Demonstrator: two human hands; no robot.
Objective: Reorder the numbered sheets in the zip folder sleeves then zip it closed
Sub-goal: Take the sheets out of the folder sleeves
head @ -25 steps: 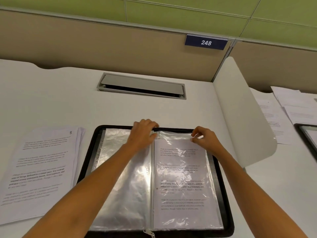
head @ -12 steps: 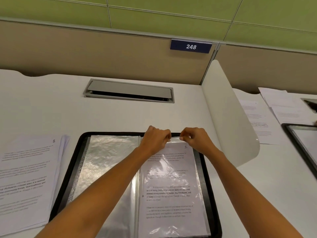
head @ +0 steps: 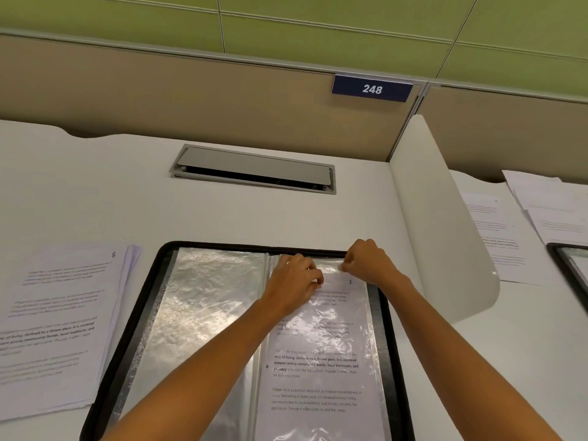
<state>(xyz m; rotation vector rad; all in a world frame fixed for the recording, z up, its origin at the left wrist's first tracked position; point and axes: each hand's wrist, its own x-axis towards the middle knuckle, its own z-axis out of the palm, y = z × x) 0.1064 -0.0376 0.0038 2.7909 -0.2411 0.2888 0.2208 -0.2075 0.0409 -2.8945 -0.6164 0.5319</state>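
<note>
A black zip folder [head: 127, 329] lies open on the white desk, its clear plastic sleeves spread flat. The left sleeve [head: 203, 313] looks empty. The right sleeve [head: 321, 377] holds a printed sheet numbered 1. My left hand [head: 294, 283] pinches the top of that sheet or sleeve near the spine. My right hand [head: 366, 261] pinches the sleeve's top edge near the far right corner. A stack of loose printed sheets [head: 54, 326], with number 8 on top, lies left of the folder.
A grey cable hatch [head: 254, 168] is set in the desk behind the folder. A white curved divider [head: 442, 224] stands to the right. Beyond it lie more papers [head: 521, 224] and another folder's edge [head: 569, 268]. A beige partition with a sign reading 248 backs the desk.
The sheet numbered 1 has slid further down into the right sleeve. Both hands stay at the sleeve's top edge, and the camera has shifted a little.
</note>
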